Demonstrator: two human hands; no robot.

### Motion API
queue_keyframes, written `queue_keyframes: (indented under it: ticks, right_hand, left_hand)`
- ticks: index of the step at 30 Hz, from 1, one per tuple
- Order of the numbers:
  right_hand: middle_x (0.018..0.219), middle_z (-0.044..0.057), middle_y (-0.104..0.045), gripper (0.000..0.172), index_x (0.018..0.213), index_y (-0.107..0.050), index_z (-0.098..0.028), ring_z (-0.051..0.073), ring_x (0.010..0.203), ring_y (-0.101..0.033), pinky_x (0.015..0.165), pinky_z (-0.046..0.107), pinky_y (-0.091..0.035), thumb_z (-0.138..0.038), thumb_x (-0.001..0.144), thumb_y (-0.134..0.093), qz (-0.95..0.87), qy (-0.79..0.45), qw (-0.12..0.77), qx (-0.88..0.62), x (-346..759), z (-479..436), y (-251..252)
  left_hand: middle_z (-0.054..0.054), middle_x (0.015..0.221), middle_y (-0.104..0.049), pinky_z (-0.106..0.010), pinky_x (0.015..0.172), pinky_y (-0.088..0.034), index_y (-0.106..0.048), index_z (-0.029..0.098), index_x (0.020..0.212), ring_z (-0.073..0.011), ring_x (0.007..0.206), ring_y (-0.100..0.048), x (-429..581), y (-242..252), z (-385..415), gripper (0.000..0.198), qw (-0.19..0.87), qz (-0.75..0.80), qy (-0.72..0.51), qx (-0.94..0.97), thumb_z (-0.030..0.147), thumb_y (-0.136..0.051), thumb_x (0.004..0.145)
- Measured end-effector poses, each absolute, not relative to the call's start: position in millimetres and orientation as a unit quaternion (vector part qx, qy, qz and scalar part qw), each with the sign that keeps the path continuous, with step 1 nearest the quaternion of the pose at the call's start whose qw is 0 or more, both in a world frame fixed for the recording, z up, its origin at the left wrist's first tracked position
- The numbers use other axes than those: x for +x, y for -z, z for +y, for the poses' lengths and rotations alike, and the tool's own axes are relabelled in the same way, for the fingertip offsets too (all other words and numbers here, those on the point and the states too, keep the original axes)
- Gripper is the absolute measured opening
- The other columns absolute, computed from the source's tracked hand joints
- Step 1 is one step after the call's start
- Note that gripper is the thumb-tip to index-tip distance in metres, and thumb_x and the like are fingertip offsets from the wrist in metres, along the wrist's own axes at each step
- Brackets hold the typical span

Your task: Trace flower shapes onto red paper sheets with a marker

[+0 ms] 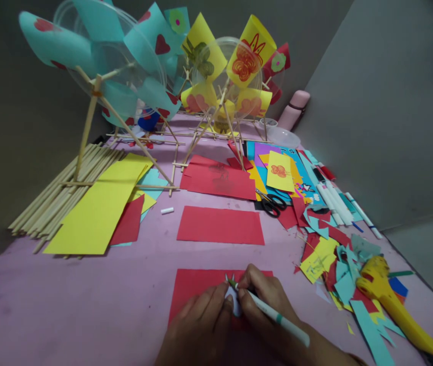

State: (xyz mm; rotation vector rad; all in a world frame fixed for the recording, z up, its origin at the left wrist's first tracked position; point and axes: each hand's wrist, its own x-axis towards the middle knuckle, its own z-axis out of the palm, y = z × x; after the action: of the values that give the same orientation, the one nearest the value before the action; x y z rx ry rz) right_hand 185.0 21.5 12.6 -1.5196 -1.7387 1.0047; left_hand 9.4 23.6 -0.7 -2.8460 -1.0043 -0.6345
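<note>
A red paper sheet (191,284) lies at the front of the table, under both hands. My left hand (201,320) presses a small pale paper cutout (234,304) onto it, fingers held together and thumb on the cutout. The cutout has two thin points at its top; the fingers hide part of its outline. In my right hand (267,297) is a white marker (288,328) with a green band, pinched near its tip. The tip touches or nearly touches the cutout's upper edge. Just beyond lies a second red sheet (220,225), with a white marker cap (167,210) to its left.
Stick-framed paper pinwheels (97,86) stand at the back. Wooden sticks (44,203) and yellow paper (97,208) lie left. On the right are black scissors (272,203), markers (333,203), paper scraps (344,274) and a yellow glue gun (399,305). A pink bottle (293,110) leans by the wall.
</note>
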Motion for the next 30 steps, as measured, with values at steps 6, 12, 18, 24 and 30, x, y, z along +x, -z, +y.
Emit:
queue_keyframes:
  ticks: [6,12,18,24,30]
  right_hand:
    - [0.054,-0.004,-0.048,0.010,0.071,-0.037,-0.023,0.012,0.045,-0.042,0.044,0.022,-0.032,-0.023,0.081,-0.038,-0.665,-0.384,0.315,-0.557,187.8,19.7,-10.4]
    - [0.055,-0.003,-0.047,0.010,0.071,-0.037,-0.023,0.012,0.046,-0.041,0.045,0.022,-0.032,-0.024,0.081,-0.038,-0.663,-0.399,0.312,-0.551,188.4,17.9,-12.9]
    - [0.054,-0.006,-0.042,0.010,0.071,-0.035,-0.024,0.011,0.044,-0.037,0.044,0.022,-0.029,-0.023,0.080,-0.037,-0.673,-0.398,0.316,-0.538,188.7,18.9,-12.4]
    - [0.054,-0.005,-0.043,0.009,0.071,-0.036,-0.023,0.011,0.045,-0.038,0.044,0.022,-0.029,-0.023,0.080,-0.039,-0.659,-0.406,0.323,-0.544,188.6,17.3,-13.5]
    - [0.053,-0.005,-0.046,0.010,0.069,-0.040,-0.023,0.012,0.046,-0.041,0.045,0.022,-0.031,-0.023,0.078,-0.042,-0.599,-0.418,0.340,-0.593,186.2,14.3,-18.8]
  left_hand:
    - [-0.004,0.105,-0.069,-0.027,0.072,-0.054,-0.056,0.015,0.110,-0.0160,0.089,-0.066,10.5,-2.8,23.4,0.038,0.033,-0.331,0.231,-0.915,0.015,-0.021,0.097]
    - [-0.004,0.109,-0.068,-0.027,0.074,-0.054,-0.056,0.016,0.112,-0.0162,0.092,-0.065,8.8,0.1,22.7,0.035,0.039,-0.324,0.219,-0.919,0.015,-0.025,0.095]
    - [-0.003,0.100,-0.070,-0.026,0.070,-0.053,-0.059,0.016,0.103,-0.0151,0.085,-0.067,12.0,-2.9,24.8,0.038,0.060,-0.327,0.252,-0.909,0.013,-0.022,0.096]
    - [-0.003,0.101,-0.070,-0.026,0.071,-0.054,-0.058,0.016,0.104,-0.0152,0.086,-0.067,12.4,-1.7,26.2,0.039,0.068,-0.328,0.249,-0.909,0.014,-0.019,0.097]
    - [-0.003,0.100,-0.071,-0.027,0.069,-0.054,-0.057,0.016,0.104,-0.0152,0.084,-0.068,13.7,-3.4,24.8,0.041,0.067,-0.329,0.248,-0.909,0.014,-0.017,0.098]
